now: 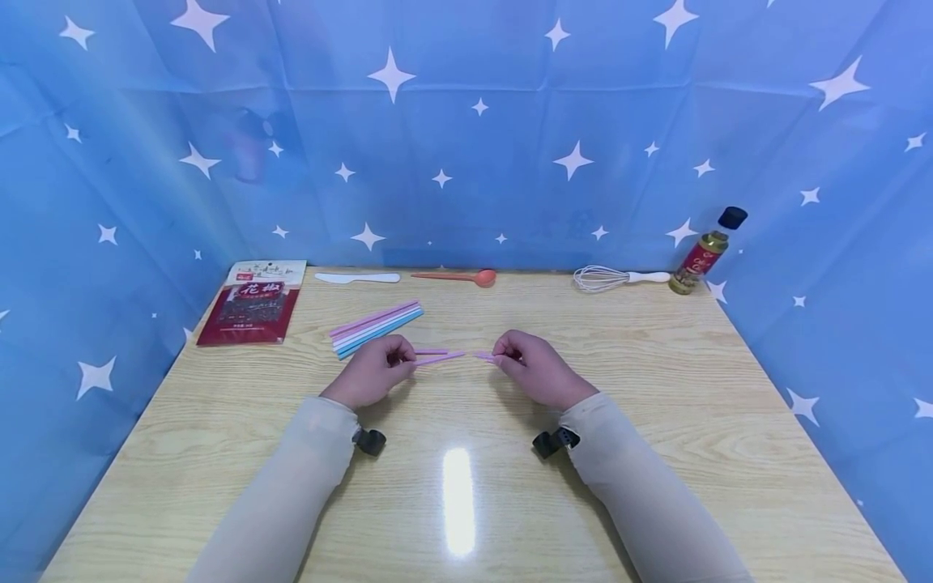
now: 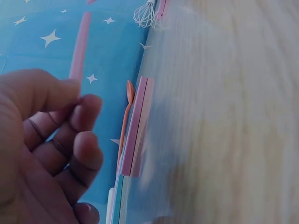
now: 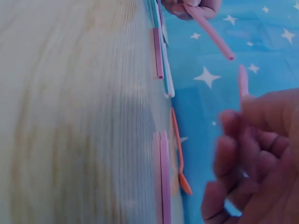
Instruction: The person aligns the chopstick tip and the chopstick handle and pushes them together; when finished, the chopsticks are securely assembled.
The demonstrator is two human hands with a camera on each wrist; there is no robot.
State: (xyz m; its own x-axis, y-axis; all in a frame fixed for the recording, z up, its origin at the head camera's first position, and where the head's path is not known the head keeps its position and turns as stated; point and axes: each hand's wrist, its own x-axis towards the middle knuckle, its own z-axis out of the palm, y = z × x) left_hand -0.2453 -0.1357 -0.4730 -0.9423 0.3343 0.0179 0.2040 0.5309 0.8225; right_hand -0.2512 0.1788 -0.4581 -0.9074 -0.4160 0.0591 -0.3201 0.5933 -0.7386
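Above the wooden table [image 1: 656, 389] my left hand [image 1: 408, 357] pinches one end of a pink straw [image 1: 440, 357] that points right. My right hand [image 1: 500, 357] pinches a short pink straw piece [image 1: 483, 355] just apart from that straw's free end. In the left wrist view the left hand's fingers [image 2: 84, 109] curl round the pink straw [image 2: 79, 44]. In the right wrist view the blurred right hand [image 3: 243, 121] holds the short piece [image 3: 242, 80], and the other straw [image 3: 210, 31] shows beyond it. A fanned bundle of pink, white and blue straws [image 1: 375, 327] lies behind my left hand.
Along the back edge lie a red spice packet [image 1: 251, 301], a white plastic knife [image 1: 357, 278], an orange spoon [image 1: 459, 277] and a whisk [image 1: 612, 278]. A dark-capped bottle [image 1: 705, 253] leans at the right. Blue star-printed cloth [image 1: 466, 146] walls three sides.
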